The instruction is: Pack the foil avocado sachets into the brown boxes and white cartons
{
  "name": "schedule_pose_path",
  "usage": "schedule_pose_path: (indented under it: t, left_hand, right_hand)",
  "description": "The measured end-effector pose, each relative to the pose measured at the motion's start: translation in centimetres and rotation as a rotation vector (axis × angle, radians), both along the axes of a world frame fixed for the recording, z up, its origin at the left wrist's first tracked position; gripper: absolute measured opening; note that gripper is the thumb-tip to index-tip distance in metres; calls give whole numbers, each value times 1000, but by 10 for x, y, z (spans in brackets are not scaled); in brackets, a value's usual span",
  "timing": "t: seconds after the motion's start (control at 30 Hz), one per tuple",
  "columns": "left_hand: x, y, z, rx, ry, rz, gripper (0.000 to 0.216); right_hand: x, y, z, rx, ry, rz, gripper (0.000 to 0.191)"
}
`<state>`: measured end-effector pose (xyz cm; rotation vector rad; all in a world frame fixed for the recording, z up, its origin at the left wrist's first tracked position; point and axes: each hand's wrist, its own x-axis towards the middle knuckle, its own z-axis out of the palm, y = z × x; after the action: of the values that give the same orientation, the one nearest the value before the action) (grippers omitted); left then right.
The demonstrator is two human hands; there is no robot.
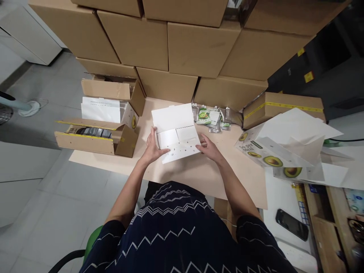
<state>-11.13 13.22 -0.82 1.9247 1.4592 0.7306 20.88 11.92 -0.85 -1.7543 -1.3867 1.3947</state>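
Observation:
A white cardboard box (178, 137) with raised flaps lies in front of me on the table, its near flap dotted with small printed marks. At its left side, my left hand (152, 148) grips it, the thumb across the near flap and the fingers along the side wall. My right hand (211, 147) holds the right edge, thumb by the near corner and fingers curled at the side. White panels cover the inside of the box, so its contents are hidden. Just beyond its right side lies a pile of green-and-white and silver sachets (209, 116).
Stacked brown cartons (170, 85) wall off the back. Three opened boxes stand at left, the nearest a brown carton (85, 143) holding dark packets. At right are unfolded avocado-print boxes (264, 149), a yellow-taped carton (284, 108) and a black handheld device (292, 224).

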Motion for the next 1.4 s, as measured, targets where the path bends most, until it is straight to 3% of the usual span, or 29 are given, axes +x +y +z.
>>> schedule_pose_path:
  t: [0.13,0.27,0.4,0.47,0.57,0.6,0.67,0.73,0.8,0.87,1.0,1.17,1.3,1.4]
  left_hand:
    - [-1,5,7,55,58,28,140]
    - [-6,14,13,-5,102,36,147]
    - [-11,11,14,-1,86,25,139]
    - [-12,3,15,78,124,25,119]
    - [-11,-15,21,132,282,-93,62]
    - [-9,-22,24,120,342,-135,53]
    - [-1,-37,28,67,434,-174,52]
    - [11,-50,29,-1,473,-186,65]
    - [22,-58,28,-35,484,-190,77]
    - [29,-59,26,-19,490,-172,73]
    - [25,-35,26,24,529,-57,63]
    - [20,21,29,39,651,110,71]
    - [22,76,25,33,694,187,76]
    - [18,115,22,29,697,177,72]
  right_hand:
    - [1,-4,2,-53,69,8,84]
    - [-1,-4,6,-44,64,22,80]
    - [-2,-5,8,-40,46,17,79]
    - [-2,-6,7,-36,27,24,77]
    - [-1,-10,4,0,-19,47,70]
    - [-2,-11,3,9,-28,54,66]
    - [-6,-13,1,3,-22,53,62]
    - [-12,-14,0,-29,13,19,59]
    - [-19,-12,-1,-61,64,-49,56]
    - [-26,-8,-3,-90,133,-136,51]
    - [-50,9,-10,-136,370,-286,46]
    - [-99,50,-15,-112,660,-360,43]
    - [-120,70,-15,-49,689,-341,46]
    - [-109,57,-16,-40,597,-313,38]
